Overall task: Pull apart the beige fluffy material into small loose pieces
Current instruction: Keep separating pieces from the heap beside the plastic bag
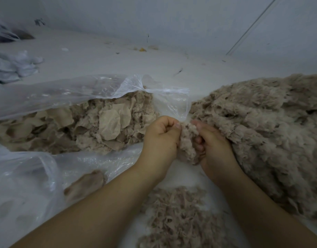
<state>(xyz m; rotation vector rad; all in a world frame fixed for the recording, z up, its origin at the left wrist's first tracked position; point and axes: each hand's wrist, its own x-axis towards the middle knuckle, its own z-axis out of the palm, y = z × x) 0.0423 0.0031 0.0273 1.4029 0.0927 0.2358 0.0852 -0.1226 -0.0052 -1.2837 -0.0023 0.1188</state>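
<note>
A clump of beige fluffy material [188, 140] sits between my two hands at the centre. My left hand [160, 136] pinches its upper left edge with curled fingers and thumb. My right hand [213, 144] grips its right side, fingers curled into the fluff. To the right lies a large heap of fluffy beige material [265, 126]. Below my hands, a smaller pile of loose shredded pieces [177, 217] lies on the white surface.
An open clear plastic bag [68, 90] at the left holds beige fabric scraps and flat patches [109, 124]. More clear plastic [25, 176] covers the lower left. White cloth [12, 65] lies at the far left. Small debris [142, 49] lies near the back wall.
</note>
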